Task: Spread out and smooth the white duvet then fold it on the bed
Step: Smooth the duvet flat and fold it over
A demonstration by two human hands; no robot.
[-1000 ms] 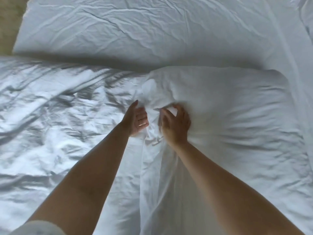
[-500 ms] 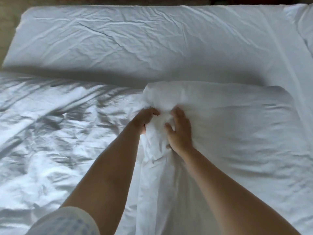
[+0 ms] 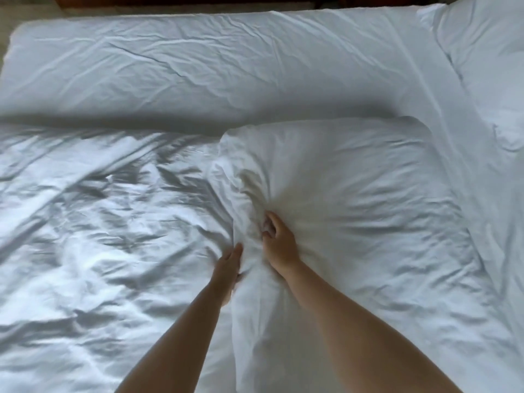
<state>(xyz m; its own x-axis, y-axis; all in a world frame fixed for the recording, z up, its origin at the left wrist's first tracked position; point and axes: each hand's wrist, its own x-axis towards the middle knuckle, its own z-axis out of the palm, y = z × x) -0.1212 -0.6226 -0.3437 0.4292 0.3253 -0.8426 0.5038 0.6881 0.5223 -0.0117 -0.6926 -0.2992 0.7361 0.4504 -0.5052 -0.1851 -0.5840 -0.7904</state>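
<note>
your right hand [image 3: 279, 243] grips a bunched ridge of the puffy, creased white duvet [image 3: 354, 199]; your left hand [image 3: 228, 269] presses flat-fingered against its left side.

Two bare forearms rose from the lower edge of the frame, uncovered from that edge up to the wrists. The left hand [image 3: 226, 268] and the right hand [image 3: 279, 245] wore no gloves, rings, watches or bracelets that showed.
</note>
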